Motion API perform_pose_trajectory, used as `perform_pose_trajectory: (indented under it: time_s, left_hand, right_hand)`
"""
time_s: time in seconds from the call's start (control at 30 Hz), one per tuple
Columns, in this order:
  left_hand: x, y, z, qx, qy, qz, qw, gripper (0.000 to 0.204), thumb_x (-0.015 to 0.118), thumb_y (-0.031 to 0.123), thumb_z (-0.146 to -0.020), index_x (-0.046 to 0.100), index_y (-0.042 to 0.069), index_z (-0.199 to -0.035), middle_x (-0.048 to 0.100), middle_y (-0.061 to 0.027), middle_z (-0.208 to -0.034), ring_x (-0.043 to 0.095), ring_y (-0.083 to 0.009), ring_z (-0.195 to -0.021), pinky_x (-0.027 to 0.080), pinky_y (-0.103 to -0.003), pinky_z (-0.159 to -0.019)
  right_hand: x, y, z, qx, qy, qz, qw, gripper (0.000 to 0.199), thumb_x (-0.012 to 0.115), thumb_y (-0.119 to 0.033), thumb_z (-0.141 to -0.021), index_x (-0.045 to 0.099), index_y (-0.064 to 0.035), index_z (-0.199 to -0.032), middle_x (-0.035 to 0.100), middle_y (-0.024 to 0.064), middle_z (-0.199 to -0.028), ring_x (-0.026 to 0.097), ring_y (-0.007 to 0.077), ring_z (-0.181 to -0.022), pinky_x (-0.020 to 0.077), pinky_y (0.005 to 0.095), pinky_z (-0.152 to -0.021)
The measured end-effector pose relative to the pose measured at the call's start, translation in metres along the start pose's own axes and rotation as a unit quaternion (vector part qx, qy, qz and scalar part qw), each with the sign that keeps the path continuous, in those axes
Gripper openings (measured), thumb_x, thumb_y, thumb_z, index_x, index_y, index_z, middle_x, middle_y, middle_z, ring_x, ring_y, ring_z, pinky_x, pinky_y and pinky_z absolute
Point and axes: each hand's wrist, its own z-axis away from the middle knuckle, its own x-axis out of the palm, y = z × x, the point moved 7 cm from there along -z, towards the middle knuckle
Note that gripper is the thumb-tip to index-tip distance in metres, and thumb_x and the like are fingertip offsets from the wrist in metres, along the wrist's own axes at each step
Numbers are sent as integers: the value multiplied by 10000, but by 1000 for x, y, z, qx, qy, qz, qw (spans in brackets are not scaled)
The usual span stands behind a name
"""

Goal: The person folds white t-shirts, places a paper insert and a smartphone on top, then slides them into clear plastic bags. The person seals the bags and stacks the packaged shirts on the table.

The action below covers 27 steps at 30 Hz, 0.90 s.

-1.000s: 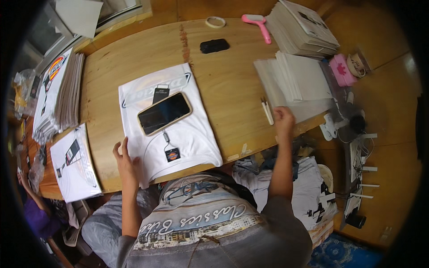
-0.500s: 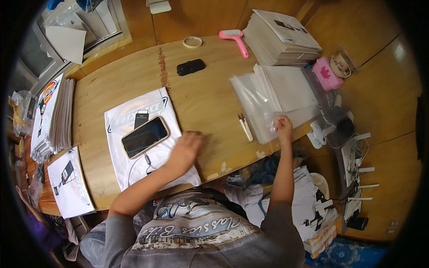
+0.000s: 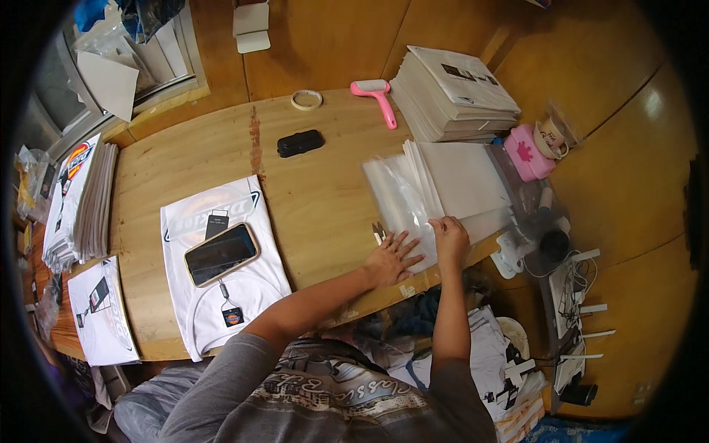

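Note:
My right hand (image 3: pixel 450 244) pinches the near edge of a clear plastic bag (image 3: pixel 399 188) on a pile of such bags. With fingers spread, my left hand (image 3: pixel 394 261) lies flat at the near left corner of the pile. Under its fingertips, a slim white tool with two dark tips (image 3: pixel 380 234) is mostly hidden. To the left is a folded white T-shirt (image 3: pixel 273 269) with a dark hang tag (image 3: pixel 216 227) and a printed chest. A phone (image 3: pixel 221 254) in a light-edged case rests on the shirt.
White packets (image 3: pixel 454 122) are stacked at the back right, beside a pink lint roller (image 3: pixel 380 100), tape roll (image 3: pixel 306 100) and black case (image 3: pixel 300 143). A pink box (image 3: pixel 528 151) stands at right. Folded shirts (image 3: pixel 88 199) are piled at left, with another folded shirt (image 3: pixel 103 314) nearer.
My left hand has moved right, from beside the folded T-shirt to the plastic bags, and its fingers have spread. The right hand stays at the bags' edge. The view has shifted slightly.

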Motion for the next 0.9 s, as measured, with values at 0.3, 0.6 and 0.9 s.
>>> perform_pose_trajectory:
  time_s: [0.3,0.6,0.9]
  left_hand:
    - [-8,-4,-2,-9,-72,35,997,579,478,404,-769,324,121,-1250,267,-156,-1300,219,-357,-1203,162,-461,-979]
    - [-128,-45,34,-218,482,358,770,443,561,-48,-666,315,1,-1032,434,-176,-959,447,-279,-890,389,-321,-732]
    - [-133,-125,66,-275,436,586,626,55,411,50,-848,406,1,-823,550,-101,-663,552,-134,-574,437,-262,-463]
  right_hand:
    - [-30,-97,1,-223,94,-81,967,39,558,-59,-684,590,-57,-706,540,66,-674,542,257,-634,435,340,-551]
    - [-38,-170,-1,-198,20,-259,945,90,507,-58,-745,566,7,-726,577,137,-739,558,288,-638,438,336,-565]
    - [65,-32,-29,-12,-119,86,989,437,511,-256,-780,382,-314,-1194,214,29,-1334,179,351,-1201,202,612,-873]
